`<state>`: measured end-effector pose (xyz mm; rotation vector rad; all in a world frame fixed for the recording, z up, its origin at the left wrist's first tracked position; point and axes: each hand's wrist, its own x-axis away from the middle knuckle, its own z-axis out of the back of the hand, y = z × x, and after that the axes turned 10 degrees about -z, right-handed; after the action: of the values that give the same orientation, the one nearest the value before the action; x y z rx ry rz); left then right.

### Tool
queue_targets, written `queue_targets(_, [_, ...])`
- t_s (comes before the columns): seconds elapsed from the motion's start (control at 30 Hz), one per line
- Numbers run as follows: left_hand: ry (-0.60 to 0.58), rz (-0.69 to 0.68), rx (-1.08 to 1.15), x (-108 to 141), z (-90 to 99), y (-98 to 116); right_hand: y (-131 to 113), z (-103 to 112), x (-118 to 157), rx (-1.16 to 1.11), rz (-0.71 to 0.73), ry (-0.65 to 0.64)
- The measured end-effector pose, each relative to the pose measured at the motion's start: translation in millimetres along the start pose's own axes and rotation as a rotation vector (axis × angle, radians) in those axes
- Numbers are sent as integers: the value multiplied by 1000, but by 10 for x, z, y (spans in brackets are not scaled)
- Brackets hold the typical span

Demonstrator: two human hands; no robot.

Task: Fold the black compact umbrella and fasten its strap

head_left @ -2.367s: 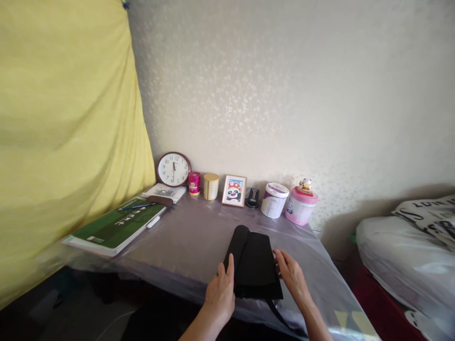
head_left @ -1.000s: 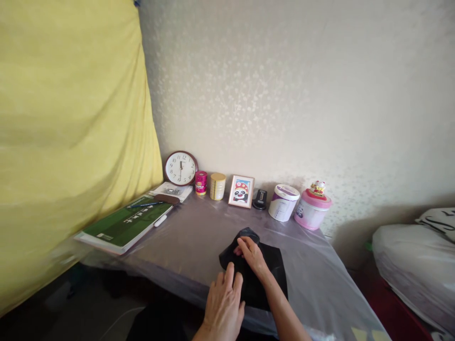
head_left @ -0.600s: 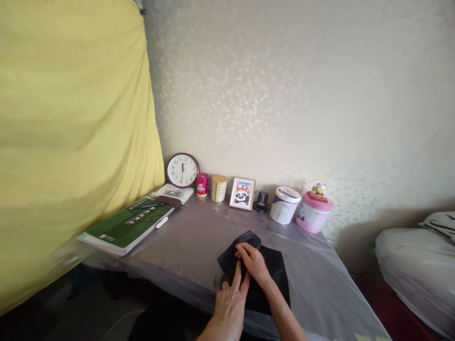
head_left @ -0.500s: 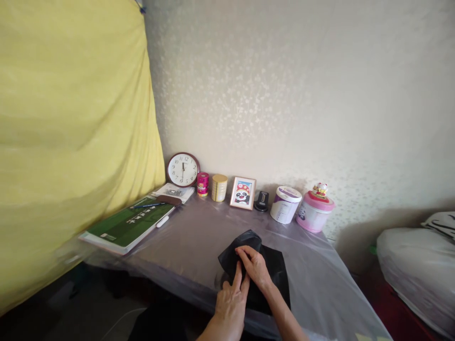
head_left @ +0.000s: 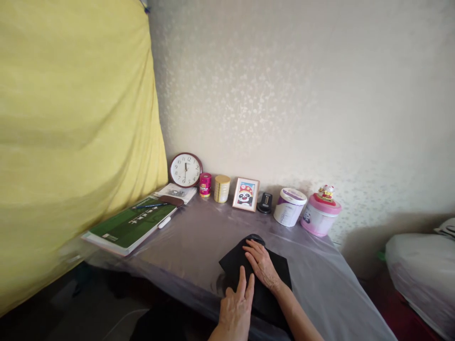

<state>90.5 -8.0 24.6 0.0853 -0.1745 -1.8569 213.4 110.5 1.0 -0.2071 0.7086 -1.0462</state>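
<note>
A black sheet of thin, soft material (head_left: 279,265) lies on the table near its front edge, partly folded, with a pointed corner at its left. My right hand (head_left: 261,265) rests flat on its upper part, fingers stretched toward the upper left. Lower down, my left hand (head_left: 236,303) presses on the sheet with two fingers extended and apart; its other fingers look curled. The sheet's lower part is partly hidden by my hands and forearms. Whether it is fabric or plastic I cannot tell.
Along the wall stand a round clock (head_left: 186,169), a pink can (head_left: 205,185), a yellow-lidded can (head_left: 222,189), a panda picture frame (head_left: 246,194), a black object (head_left: 265,202), a white tub (head_left: 289,208) and a pink-lidded tub (head_left: 320,215). A green book (head_left: 131,225) lies left.
My right hand has gone from pinching a raised fold to lying flat on the sheet. The fold now lies flatter. My left hand stays on the sheet, two fingers now more spread.
</note>
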Motion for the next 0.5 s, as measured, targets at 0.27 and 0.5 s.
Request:
queue_targets(0.27, [31,29,-60,-49,-144,-15,281,-58,-267,106,-79,-14])
queue_targets(0.5, [-111,-34,-24,-13,50,-19,434,-61,-454,38,-234,-72])
